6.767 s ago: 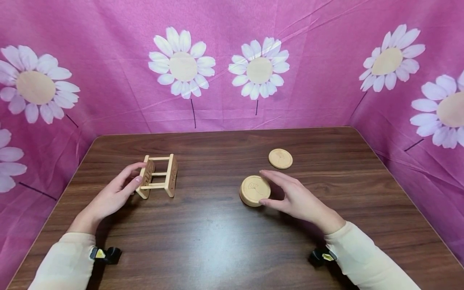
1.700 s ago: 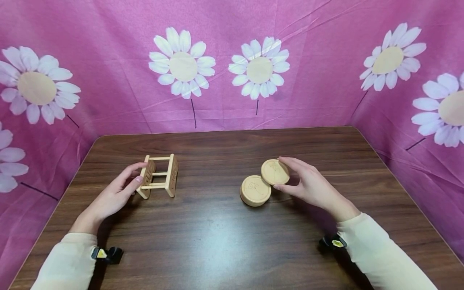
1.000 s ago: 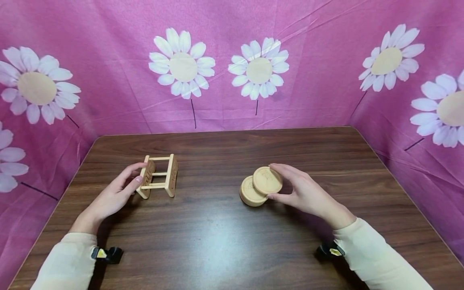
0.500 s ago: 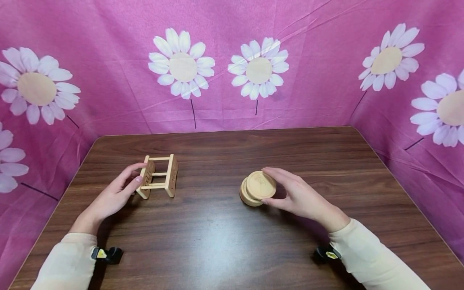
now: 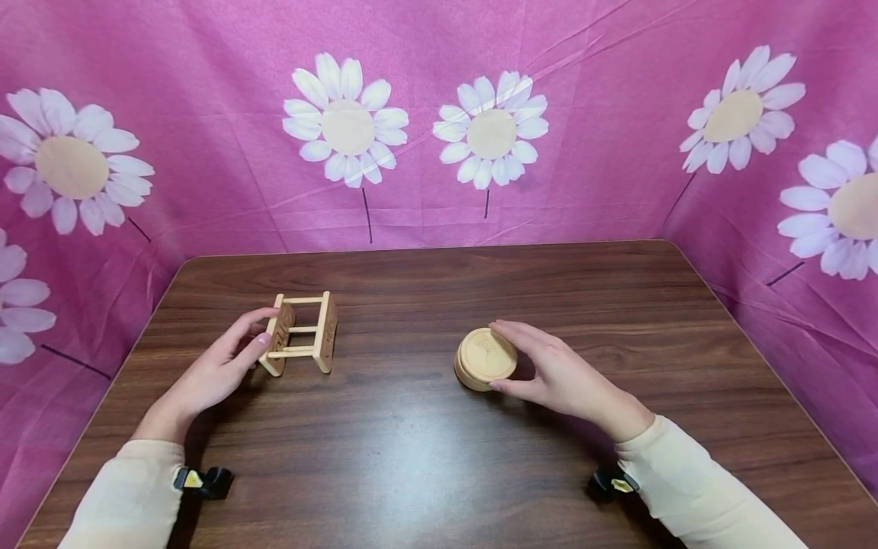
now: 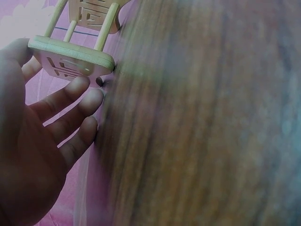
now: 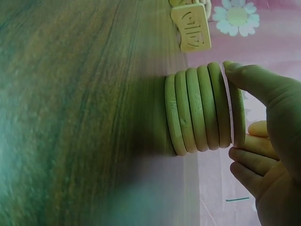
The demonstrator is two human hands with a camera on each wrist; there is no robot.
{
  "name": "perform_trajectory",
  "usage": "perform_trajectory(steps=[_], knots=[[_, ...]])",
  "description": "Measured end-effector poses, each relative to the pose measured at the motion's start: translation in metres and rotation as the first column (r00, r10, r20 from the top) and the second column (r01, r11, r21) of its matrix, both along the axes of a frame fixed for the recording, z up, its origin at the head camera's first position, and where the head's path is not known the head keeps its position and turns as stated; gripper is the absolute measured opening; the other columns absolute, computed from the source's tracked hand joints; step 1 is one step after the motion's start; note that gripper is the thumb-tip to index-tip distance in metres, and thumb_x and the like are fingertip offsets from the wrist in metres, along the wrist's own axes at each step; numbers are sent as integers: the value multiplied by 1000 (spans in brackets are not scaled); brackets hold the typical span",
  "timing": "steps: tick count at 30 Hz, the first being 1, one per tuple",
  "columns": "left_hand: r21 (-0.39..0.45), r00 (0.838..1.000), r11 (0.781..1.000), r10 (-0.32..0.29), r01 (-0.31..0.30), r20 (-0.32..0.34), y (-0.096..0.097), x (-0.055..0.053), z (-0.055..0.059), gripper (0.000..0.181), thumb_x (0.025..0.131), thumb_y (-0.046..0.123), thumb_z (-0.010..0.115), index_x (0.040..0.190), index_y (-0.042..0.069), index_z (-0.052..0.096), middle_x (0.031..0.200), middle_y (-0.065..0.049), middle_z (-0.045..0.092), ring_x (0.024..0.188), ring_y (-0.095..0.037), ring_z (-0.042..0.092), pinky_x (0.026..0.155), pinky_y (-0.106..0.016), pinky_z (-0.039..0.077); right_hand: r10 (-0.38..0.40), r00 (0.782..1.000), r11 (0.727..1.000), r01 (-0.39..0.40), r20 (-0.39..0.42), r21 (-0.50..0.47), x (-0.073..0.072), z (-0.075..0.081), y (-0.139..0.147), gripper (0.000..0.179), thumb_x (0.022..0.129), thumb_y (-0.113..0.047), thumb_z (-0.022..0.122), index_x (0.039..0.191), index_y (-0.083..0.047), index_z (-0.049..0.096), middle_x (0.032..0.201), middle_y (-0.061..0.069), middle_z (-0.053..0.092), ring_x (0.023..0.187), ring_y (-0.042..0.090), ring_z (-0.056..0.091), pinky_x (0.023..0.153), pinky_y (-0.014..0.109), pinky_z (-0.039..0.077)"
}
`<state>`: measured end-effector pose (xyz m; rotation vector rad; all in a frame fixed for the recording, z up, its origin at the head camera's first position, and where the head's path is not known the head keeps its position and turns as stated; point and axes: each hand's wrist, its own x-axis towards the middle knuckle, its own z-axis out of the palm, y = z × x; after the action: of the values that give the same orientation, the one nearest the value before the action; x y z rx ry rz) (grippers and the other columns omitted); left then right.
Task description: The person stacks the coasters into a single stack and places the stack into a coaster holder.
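Note:
My left hand (image 5: 219,372) pinches the near side panel of a small light-wood coaster holder (image 5: 325,335), which stands on the left of the table. In the left wrist view thumb and fingers lie at the cut-out side panel (image 6: 77,52). On the right, my right hand (image 5: 565,380) holds a round wooden coaster (image 5: 490,354) by its edge, thumb on one side and fingers on the other. Directly under it is a stack of several like coasters (image 5: 468,378). The right wrist view shows a thin gap between the held coaster (image 7: 239,115) and the stack (image 7: 200,113).
The dark wood-grain table (image 5: 398,305) carries the holder and the stack, with a wide stretch of tabletop between them. A pink cloth (image 5: 418,213) with large white daisies surrounds the back and sides. A black wrist camera (image 5: 206,483) sits at each sleeve.
The single coaster lying at the back right has been picked up. My right hand has carried it left and toward me until it lines up nearly over the stack. The left hand stays put.

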<state>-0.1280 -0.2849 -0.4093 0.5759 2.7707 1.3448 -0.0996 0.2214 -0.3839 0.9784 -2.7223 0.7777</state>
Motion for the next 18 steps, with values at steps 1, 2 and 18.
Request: perform_trajectory(steps=[1,2,18], knots=[[1,1000,1000,-1,1,0,0,0,0,43,116,14,47,159,9,44,122,-23,67,100,3,61,85,-17,46,0,1000,1000,0,3,0,0,0,0,76,86,-23,93,147,7,59,147,24,65,136,41,64,113,57,51],[1,1000,1000,-1,1,0,0,0,0,43,116,13,47,158,9,44,122,-23,67,100,3,61,85,-17,46,0,1000,1000,0,7,0,0,-1,0,76,86,-23,93,147,7,59,147,24,65,137,41,64,114,57,50],[-29,1000,999,14,-15,-5,-1,2,1,44,116,15,48,159,11,45,124,-23,66,103,5,58,87,-15,44,-12,999,1000,12,52,-11,3,-6,0,79,89,-24,91,152,5,54,152,24,61,141,41,60,117,57,48]])
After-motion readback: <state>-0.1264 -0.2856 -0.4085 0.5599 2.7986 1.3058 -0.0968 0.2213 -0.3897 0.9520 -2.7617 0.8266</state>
